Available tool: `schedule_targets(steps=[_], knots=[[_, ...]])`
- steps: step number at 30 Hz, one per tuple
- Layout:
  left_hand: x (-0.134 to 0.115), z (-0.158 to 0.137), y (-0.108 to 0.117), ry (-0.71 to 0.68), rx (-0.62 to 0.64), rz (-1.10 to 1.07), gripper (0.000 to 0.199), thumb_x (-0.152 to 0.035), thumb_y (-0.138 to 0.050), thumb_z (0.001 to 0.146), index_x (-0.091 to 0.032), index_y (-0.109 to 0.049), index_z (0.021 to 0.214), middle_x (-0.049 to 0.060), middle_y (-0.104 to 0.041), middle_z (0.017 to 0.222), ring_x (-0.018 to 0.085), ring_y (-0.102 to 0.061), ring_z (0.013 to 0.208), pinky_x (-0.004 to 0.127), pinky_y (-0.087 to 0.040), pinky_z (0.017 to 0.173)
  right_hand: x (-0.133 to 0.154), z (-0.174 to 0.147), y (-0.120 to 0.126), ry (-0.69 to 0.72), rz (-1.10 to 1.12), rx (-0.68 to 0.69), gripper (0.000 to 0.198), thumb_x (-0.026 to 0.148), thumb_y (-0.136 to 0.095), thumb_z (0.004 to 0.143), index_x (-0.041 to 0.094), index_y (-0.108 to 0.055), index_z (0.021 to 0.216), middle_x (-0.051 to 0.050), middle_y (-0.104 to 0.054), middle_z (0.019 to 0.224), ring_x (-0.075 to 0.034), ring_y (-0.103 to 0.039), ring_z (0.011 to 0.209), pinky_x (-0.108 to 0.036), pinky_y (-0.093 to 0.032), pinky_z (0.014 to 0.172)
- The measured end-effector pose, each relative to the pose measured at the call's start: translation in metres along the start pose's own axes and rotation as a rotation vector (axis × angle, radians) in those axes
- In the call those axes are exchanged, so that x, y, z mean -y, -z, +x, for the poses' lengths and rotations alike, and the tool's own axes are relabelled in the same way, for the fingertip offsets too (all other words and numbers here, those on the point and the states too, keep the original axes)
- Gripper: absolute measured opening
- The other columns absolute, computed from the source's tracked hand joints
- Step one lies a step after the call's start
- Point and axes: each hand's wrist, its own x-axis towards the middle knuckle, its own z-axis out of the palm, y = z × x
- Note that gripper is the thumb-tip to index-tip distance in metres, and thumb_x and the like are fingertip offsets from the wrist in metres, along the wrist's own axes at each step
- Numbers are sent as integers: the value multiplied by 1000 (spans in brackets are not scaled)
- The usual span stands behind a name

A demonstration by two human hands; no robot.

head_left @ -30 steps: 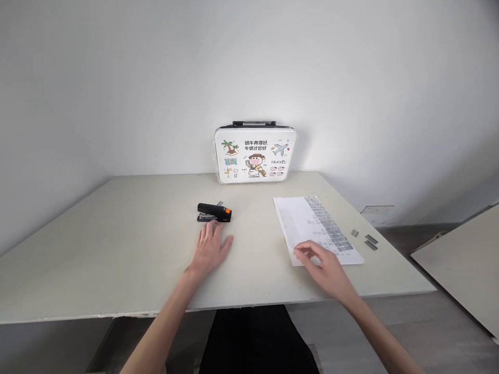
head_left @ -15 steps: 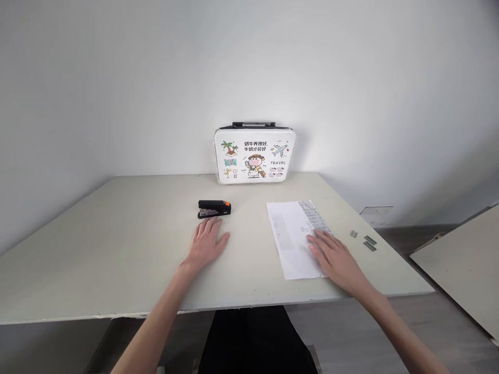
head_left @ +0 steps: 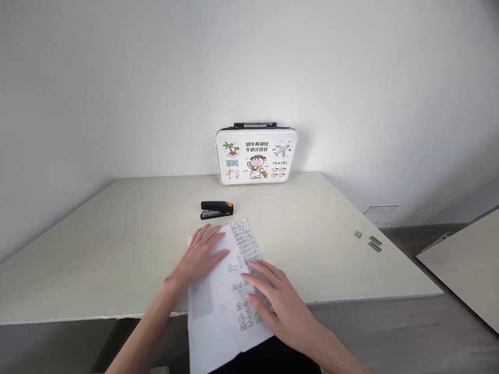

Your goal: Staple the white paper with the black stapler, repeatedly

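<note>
Paper (head_left: 222,291): lying on the table (head_left: 117,249), overhanging the near edge.
Left hand (head_left: 202,254): resting flat on it, grip spread, clasping nothing.
Right hand (head_left: 275,296): covering its right side, likewise.
Stapler (head_left: 217,209): standing beyond, untouched.

The paper (head_left: 222,301) has moved from the right to the middle of the table (head_left: 128,249), near end now past the edge, left hand (head_left: 200,257) now on it

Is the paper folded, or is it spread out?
Spread out: the paper shows its long printed face, with the left hand and right hand on it; its near end extends past the table.
</note>
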Motion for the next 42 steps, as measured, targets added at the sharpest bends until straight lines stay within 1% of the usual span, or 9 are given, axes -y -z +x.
schedule_targets(steps=[3,5,9,11,14,18,23,30,42], knots=[[17,-6,7,36,-69,89,41,-53,-56,101,-29,-68,132,4,-53,157,36,-36,152,59,-31,124,-16,5,6,-37,115,-44,44,48,-42,109,34,-56,148,0,-47,163,-28,-37,154,-50,-43,121],[25,-6,11,72,-99,118,39,-50,-55,101,-28,-70,130,6,-58,153,37,-42,147,59,-36,121,-34,6,11,-97,161,-77,42,49,-42,109,34,-58,145,-2,-50,160,-28,-43,150,-51,-47,118],[36,-7,15,140,-167,90,42,-53,-49,103,-27,-68,130,8,-63,146,35,-50,140,59,-41,117,-76,7,24,-212,183,-152,39,51,-43,107,34,-63,136,-5,-55,154,-30,-53,142,-44,-62,92],[45,-13,19,178,-196,38,45,-57,-47,102,-27,-68,130,8,-64,144,34,-52,139,57,-43,117,-92,7,32,-244,183,-186,38,52,-43,107,33,-65,131,-6,-57,153,-30,-57,137,-38,-62,78],[59,-26,24,215,-178,-47,53,-63,-52,97,-27,-65,133,7,-61,148,33,-51,142,54,-42,119,-107,5,43,-285,209,-220,36,54,-44,106,32,-67,124,-6,-60,150,-30,-63,127,-32,-57,63],[66,-42,27,263,-140,-97,61,-67,-58,92,-26,-61,138,6,-55,154,31,-47,145,50,-39,123,-111,3,46,-314,251,-249,37,55,-45,105,31,-68,121,-7,-64,146,-30,-67,119,-30,-52,56],[54,-42,27,374,-149,-91,62,-65,-54,94,-24,-57,141,8,-56,154,33,-51,142,51,-43,118,-111,1,42,-268,245,-202,37,56,-45,105,32,-69,120,-5,-60,149,-29,-66,120,-30,-52,56],[44,-49,30,397,-125,-122,60,-65,-45,100,-26,-56,144,6,-54,157,34,-52,141,50,-48,113,-112,0,42,-272,208,-245,33,54,-45,105,33,-69,116,-3,-64,144,-26,-67,120,-29,-50,54],[43,-51,27,348,-145,-69,55,-59,-46,101,-24,-57,142,9,-55,156,33,-51,144,54,-44,117,-110,0,43,-281,199,-258,38,55,-45,104,30,-72,113,-7,-67,141,-29,-67,120,-29,-50,53]])
